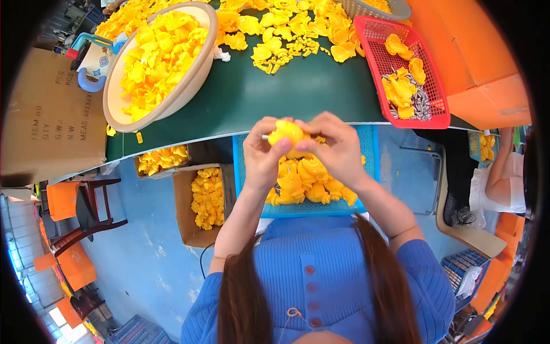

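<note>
A yellow flower (286, 133) is held up at the middle of the bench's near edge, over the far part of a blue basket (368, 172). A short, pale metal stub shows at its left side. The left hand (263, 153) has its thumb and fingers clamped on the flower's left side; the right hand (338, 148) has its thumb and fingers clamped on the right side, the thumb pressed to its front. More yellow flowers (309, 180) are heaped in the blue basket below.

On the green bench (303, 97), a red basket (442, 117) stands by the right end, its near rim at the near edge, with metal pins (423, 104) and a few yellow petals (399, 89) inside. Small yellow bits (292, 48) and loose petals spread along the far edge. Near the left end stands a pale tub (214, 30) full of yellow petals, with a cup (96, 62) just beside it.

Below the bench's left part, an open carton (185, 213) holds yellow pieces (207, 198). Beyond the right end, a co-worker's arm (499, 157) shows.
</note>
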The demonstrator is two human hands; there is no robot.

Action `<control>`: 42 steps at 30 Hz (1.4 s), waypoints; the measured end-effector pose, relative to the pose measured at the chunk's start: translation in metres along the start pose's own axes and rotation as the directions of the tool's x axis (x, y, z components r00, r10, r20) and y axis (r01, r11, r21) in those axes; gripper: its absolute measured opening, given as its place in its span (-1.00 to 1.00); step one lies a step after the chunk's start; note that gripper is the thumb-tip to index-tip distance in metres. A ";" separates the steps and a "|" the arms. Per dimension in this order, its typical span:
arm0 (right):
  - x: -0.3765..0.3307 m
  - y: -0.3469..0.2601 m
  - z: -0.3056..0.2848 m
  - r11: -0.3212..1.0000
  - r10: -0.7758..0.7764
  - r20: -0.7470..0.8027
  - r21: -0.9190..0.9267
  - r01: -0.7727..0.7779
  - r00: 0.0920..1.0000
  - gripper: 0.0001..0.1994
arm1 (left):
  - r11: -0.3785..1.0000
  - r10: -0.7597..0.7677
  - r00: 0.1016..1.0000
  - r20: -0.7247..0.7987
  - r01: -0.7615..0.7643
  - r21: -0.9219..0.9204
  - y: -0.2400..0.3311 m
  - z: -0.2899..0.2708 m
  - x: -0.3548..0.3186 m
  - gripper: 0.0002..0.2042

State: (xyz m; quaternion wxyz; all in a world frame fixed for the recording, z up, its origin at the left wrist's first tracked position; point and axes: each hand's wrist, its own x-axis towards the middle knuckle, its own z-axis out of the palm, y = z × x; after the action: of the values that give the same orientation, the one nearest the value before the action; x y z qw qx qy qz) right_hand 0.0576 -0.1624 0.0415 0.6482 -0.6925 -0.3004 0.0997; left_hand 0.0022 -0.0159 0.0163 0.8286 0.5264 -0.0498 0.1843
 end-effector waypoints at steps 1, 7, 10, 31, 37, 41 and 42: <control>0.002 0.003 0.001 0.992 0.062 -0.037 0.110 -0.058 0.997 -0.71 | 0.996 -0.062 0.996 -0.058 0.059 -0.060 -0.002 0.002 0.001 -0.79; 0.006 -0.005 -0.014 0.962 0.209 0.139 0.151 -0.229 0.968 -0.78 | 0.985 -0.156 0.983 -0.098 0.148 -0.086 -0.002 -0.012 -0.008 -0.80; 0.008 0.011 -0.033 0.924 0.368 0.075 0.084 -0.374 0.927 -0.84 | 0.711 -0.403 0.909 -0.106 0.384 0.589 0.000 -0.014 -0.016 -0.71; 0.405 0.115 -0.007 0.519 -0.187 -0.288 -0.841 -0.154 0.939 -0.77 | 0.300 0.085 0.974 -0.211 0.177 0.937 -0.011 -0.100 -0.044 -0.60; 0.442 0.120 -0.043 0.603 -0.139 -0.452 -0.745 -0.287 0.881 -0.80 | 0.297 0.039 0.964 -0.264 0.241 0.924 -0.013 -0.109 -0.043 -0.64; 0.464 0.101 -0.068 0.910 0.383 -0.554 0.087 -0.406 0.739 -0.85 | 0.290 0.025 0.967 -0.255 0.237 0.927 -0.012 -0.108 -0.045 -0.67; 0.467 0.095 -0.072 0.894 0.442 -0.518 0.188 -0.406 0.733 -0.87 | 0.293 0.015 0.966 -0.256 0.241 0.925 -0.012 -0.108 -0.045 -0.67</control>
State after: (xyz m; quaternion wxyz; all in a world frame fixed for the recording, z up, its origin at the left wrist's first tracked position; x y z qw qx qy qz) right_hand 0.4960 0.0336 0.0777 0.6876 -0.7212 0.0666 0.0519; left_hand -0.0473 0.0641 -0.0536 0.3678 0.8920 0.1962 0.1748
